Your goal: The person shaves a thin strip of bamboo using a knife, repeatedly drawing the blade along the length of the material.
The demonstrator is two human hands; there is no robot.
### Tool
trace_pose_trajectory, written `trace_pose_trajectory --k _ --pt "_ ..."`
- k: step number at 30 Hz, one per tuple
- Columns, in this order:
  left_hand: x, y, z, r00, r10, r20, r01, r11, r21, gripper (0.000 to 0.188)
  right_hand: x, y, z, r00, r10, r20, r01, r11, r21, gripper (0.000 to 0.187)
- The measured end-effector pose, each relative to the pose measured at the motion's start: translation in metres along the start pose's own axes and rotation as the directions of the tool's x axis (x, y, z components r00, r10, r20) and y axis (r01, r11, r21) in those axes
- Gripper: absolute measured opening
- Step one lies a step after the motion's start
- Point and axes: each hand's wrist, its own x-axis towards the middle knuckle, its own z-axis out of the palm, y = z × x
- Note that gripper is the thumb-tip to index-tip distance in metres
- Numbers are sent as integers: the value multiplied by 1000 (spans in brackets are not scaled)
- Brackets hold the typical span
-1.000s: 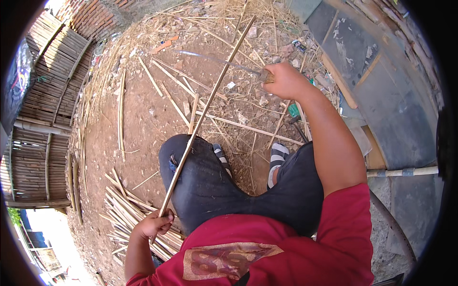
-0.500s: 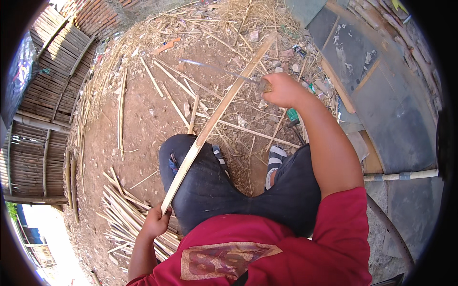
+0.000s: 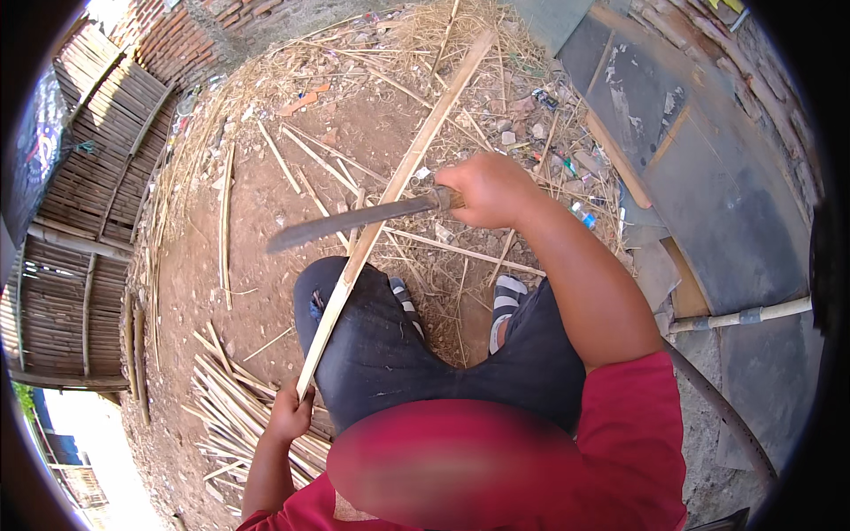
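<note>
A long, pale bamboo strip (image 3: 414,157) slants away from me over my left thigh, its far end above the littered ground. My left hand (image 3: 290,412) is closed round its near end. In my right hand (image 3: 489,188) is the handle of a machete, gripped in a fist. The dark, worn machete blade (image 3: 350,223) points left and crosses over the strip near its middle; whether the two touch I cannot tell.
Beside my left forearm lies a pile of split bamboo strips (image 3: 232,403). More loose strips (image 3: 226,226) and straw (image 3: 416,40) are scattered on the dirt. Dark boards (image 3: 708,203) lean at the right, and a bamboo slat wall (image 3: 84,159) stands at the left.
My right hand has come nearer and slightly left. The machete blade has swung down from pointing far left, edge-on, to show its broad side across the strip. My left hand keeps its hold.
</note>
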Motion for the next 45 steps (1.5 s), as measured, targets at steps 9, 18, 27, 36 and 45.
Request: trace_pose_trajectory --k 9,18,27,36,45 --pt "-1 11 -20 999 -35 -21 38 989 145 22 -2 49 8 956 248 -155 -209 950 234 21" --pt "5 1 -33 998 25 -51 -12 972 233 16 -10 90 18 887 429 -173 -407 902 147 21" --pt "12 -39 -28 989 110 -96 -87 972 220 16 -14 114 32 842 476 -254 -376 855 357 24" --pt "-4 -49 -40 982 146 -120 -114 963 243 18 -9 81 0 939 145 -311 -179 980 -83 20" --pt "-14 -52 -49 986 119 -116 -86 962 261 20 -12 76 0 917 205 -343 -225 974 -19 23"
